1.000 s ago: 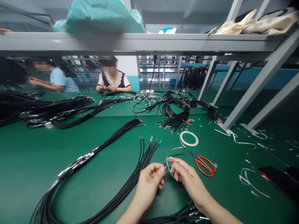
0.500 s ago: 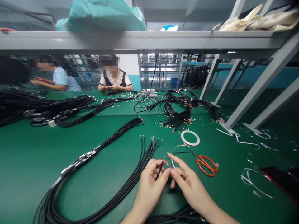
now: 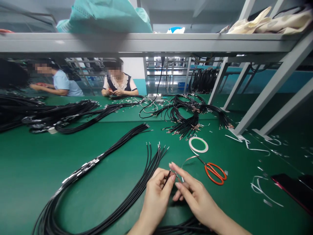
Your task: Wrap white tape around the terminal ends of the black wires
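Observation:
My left hand (image 3: 156,195) pinches a black cable (image 3: 167,176) whose end points up between the fingers. Close against it on the right, my right hand (image 3: 193,192) has its index fingertip at the cable's tip, with a thin copper-coloured tape strip (image 3: 189,159) running up from its fingers. Beyond the hands lies a white tape roll with a green inner ring (image 3: 190,144). Orange-handled scissors (image 3: 215,173) rest right of my right hand. On the left, a bundle of black cables (image 3: 132,199) curves in a U over the green table (image 3: 102,182).
More black cables (image 3: 183,114) pile up at the back, and others (image 3: 186,227) lie under my forearms. Metal shelf legs (image 3: 266,85) stand at the right, near white strips and a dark phone (image 3: 290,191). Two people sit across the table.
My right index finger has moved left onto the cable end held by my left hand. The right thumb has shifted slightly down and away from the left thumb.

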Demonstrator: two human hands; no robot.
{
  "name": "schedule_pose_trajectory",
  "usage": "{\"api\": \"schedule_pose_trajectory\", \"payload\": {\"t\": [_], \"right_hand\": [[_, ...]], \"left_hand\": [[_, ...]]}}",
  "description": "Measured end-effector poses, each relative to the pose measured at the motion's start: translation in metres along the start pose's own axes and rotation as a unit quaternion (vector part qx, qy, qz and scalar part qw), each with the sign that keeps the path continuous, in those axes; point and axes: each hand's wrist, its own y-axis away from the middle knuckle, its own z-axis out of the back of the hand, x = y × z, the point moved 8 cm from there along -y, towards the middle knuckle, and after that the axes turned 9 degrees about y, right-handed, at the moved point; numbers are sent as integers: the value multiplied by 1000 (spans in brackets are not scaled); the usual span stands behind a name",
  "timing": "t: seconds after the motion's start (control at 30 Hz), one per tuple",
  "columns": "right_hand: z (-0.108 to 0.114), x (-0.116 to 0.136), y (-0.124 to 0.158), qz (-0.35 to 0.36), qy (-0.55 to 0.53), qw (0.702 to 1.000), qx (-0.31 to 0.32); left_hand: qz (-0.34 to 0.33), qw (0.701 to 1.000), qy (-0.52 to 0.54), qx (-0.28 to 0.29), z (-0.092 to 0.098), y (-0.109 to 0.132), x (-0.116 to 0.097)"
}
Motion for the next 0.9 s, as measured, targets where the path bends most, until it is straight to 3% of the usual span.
{"api": "schedule_pose_trajectory", "payload": {"t": [0.2, 0.5, 0.67, 0.9], "right_hand": [[10, -9, -1, -33, -11, 998, -54], [21, -21, -4, -93, -31, 991, -94], [36, -24, -6, -119, -128, 971, -165], [32, -29, -6, -141, -183, 955, -184]], "left_hand": [[-3, 1000, -7, 16, -2, 1, -4], [7, 1000, -8, -22, 3, 3, 0], [44, 999, 12, 5, -3, 5, 5], [83, 996, 43, -4, -1, 2, 25]]}}
